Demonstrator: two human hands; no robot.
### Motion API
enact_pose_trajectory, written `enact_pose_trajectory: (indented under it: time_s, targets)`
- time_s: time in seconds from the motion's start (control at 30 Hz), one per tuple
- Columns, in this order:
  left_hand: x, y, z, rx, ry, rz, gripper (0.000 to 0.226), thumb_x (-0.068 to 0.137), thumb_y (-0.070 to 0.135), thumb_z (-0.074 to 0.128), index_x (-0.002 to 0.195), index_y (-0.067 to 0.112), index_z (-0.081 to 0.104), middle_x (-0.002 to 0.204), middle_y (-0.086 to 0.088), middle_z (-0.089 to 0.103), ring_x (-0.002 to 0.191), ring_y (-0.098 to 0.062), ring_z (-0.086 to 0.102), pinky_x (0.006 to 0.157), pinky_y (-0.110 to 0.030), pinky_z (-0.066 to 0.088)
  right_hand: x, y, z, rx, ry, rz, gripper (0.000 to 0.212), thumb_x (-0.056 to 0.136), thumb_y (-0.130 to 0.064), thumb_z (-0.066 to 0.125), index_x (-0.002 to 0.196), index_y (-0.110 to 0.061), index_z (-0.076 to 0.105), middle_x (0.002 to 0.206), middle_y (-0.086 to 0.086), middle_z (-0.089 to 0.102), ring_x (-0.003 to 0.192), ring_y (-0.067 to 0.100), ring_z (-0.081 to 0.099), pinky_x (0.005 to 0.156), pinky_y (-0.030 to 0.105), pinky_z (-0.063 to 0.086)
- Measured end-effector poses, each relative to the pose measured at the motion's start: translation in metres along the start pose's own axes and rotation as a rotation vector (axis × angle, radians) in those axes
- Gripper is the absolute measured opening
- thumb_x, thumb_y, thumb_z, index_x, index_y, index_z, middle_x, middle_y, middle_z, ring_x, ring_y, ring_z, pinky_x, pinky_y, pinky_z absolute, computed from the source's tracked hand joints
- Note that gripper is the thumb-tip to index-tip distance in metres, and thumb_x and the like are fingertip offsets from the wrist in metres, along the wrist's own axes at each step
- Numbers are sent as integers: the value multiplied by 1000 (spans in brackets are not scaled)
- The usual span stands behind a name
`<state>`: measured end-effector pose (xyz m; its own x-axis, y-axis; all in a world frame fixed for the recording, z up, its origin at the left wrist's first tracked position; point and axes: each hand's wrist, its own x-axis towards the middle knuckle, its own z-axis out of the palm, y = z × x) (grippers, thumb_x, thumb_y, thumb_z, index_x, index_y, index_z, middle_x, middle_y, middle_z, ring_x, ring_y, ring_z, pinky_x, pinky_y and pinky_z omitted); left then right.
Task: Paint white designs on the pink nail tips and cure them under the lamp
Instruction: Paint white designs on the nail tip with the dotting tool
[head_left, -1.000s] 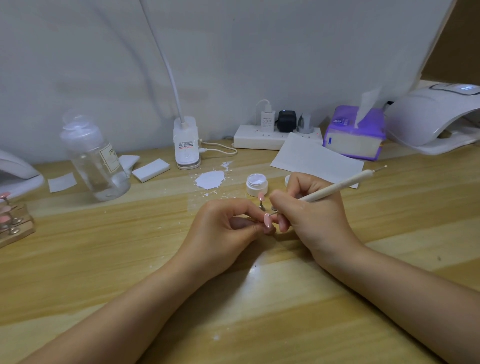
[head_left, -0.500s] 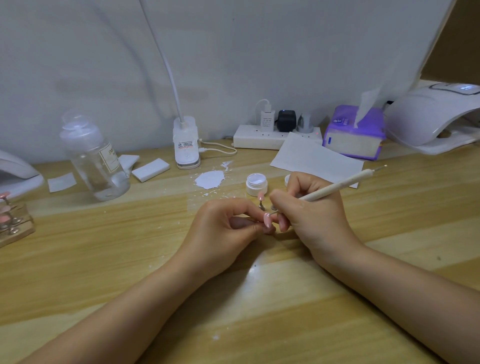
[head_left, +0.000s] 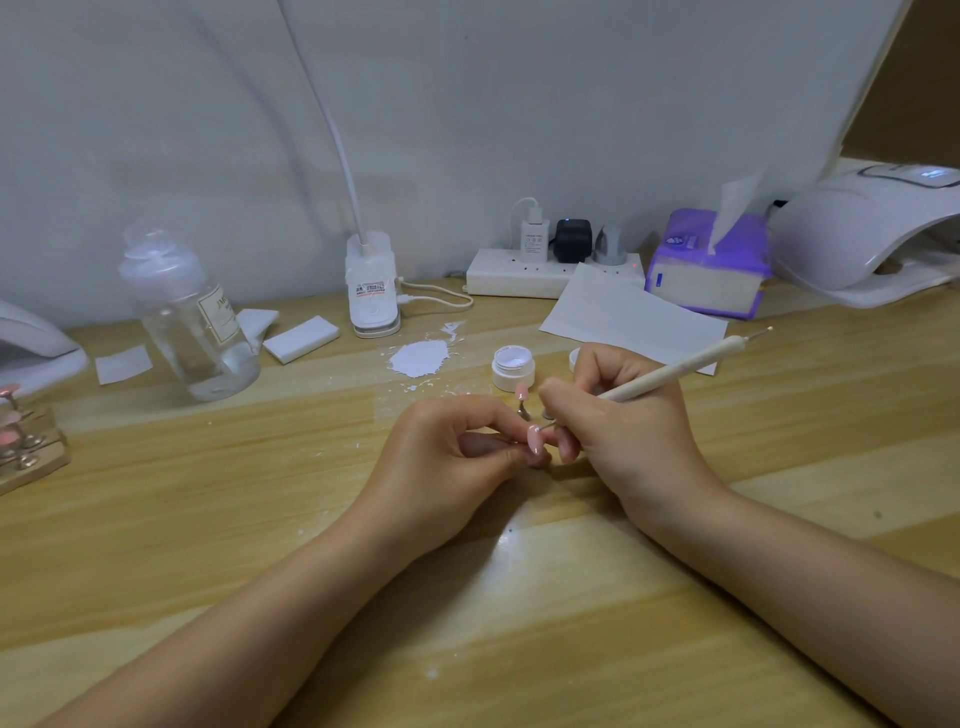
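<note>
Across the last second I see almost no change on the desk (head_left: 156, 519): both forearms lie as they did, and the hands meet at the same spot near mid-desk. The curing lamp (head_left: 857, 234) sits at the far right edge, well apart from the work, nothing visibly inside its mouth. Behind the hands, the open pot of white gel (head_left: 513, 366) stands just beside them, a smear of white (head_left: 420, 357) to its left. My left hand (head_left: 447, 457) keeps its fingers curled, thumb and forefinger pinching the stem under the pink nail tip (head_left: 534, 438), which is held between the two hands just above the desk. My right hand (head_left: 623, 431) grips the dotting pen (head_left: 670, 370) in a writing hold, fingers pressed together around the shaft, its fine point at the tip's upper edge; contact is likely, but too small to confirm. A second pink tip (head_left: 521, 393) stands on its holder just behind. I judge the steadiness to mean fine stroke work in progress: the design is unfinished and curing not yet due. The white marks are too small to read.
</note>
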<state>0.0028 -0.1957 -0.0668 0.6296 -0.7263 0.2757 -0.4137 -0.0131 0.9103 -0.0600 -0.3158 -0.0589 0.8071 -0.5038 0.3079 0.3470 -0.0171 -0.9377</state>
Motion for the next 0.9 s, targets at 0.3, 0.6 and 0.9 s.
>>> enact_pose_trajectory:
  time_s: [0.3, 0.6, 0.9]
  targets:
    - [0, -1, 0, -8, -6, 15, 25, 76, -9, 66, 68, 14, 69, 73, 3, 73, 80, -7, 69, 76, -19, 54, 0, -1, 0, -8, 5, 2, 35, 73, 10, 53, 52, -9, 32, 30, 1, 39, 30, 8, 48, 39, 14, 42]
    - [0, 0, 0, 4, -3, 16, 26, 76, -9, 66, 68, 15, 69, 72, 7, 72, 79, -6, 69, 76, -18, 54, 0, 0, 0, 2, 9, 5, 37, 74, 10, 53, 52, -9, 32, 30, 0, 39, 28, 7, 47, 39, 13, 42]
    - [0, -2, 0, -21, -17, 5, 20, 77, -8, 66, 69, 10, 68, 78, 7, 73, 80, -6, 69, 74, -18, 54, 1, -3, 1, 74, 51, 15, 37, 77, 5, 55, 52, -9, 32, 29, -3, 40, 26, 7, 45, 38, 17, 44]
